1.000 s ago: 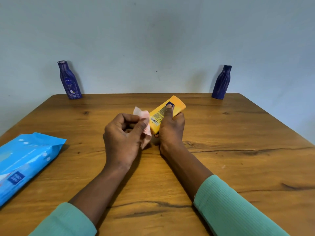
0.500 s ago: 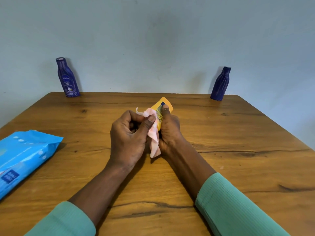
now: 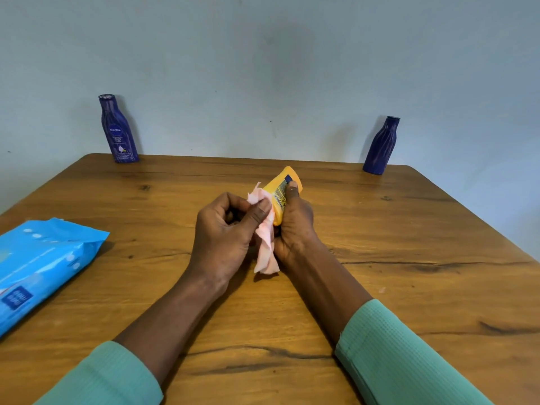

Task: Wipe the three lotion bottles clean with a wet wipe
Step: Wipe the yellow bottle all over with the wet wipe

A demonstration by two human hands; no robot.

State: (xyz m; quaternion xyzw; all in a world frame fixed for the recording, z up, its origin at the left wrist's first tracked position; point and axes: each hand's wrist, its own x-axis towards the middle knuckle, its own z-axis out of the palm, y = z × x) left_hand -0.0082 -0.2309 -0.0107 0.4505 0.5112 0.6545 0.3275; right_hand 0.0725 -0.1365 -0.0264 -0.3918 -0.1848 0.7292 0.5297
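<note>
My right hand [image 3: 293,226] grips a yellow lotion bottle [image 3: 281,192] above the table's middle, thumb along its back label. My left hand [image 3: 226,238] pinches a pale pink wet wipe [image 3: 264,249] and holds it against the bottle's left side; the wipe's lower end hangs down between my hands. A dark blue lotion bottle with a white label [image 3: 118,131] stands at the far left edge by the wall. Another dark blue lotion bottle [image 3: 381,146] stands at the far right edge.
A blue pack of wet wipes [image 3: 43,264] lies on the wooden table [image 3: 409,258] at the left, near its edge. A plain pale wall rises behind the table's far edge.
The yellow bottle was turned and drawn deeper into my right hand, so less of it shows. My left hand pressed the wipe onto it and slid it along the bottle's side.
</note>
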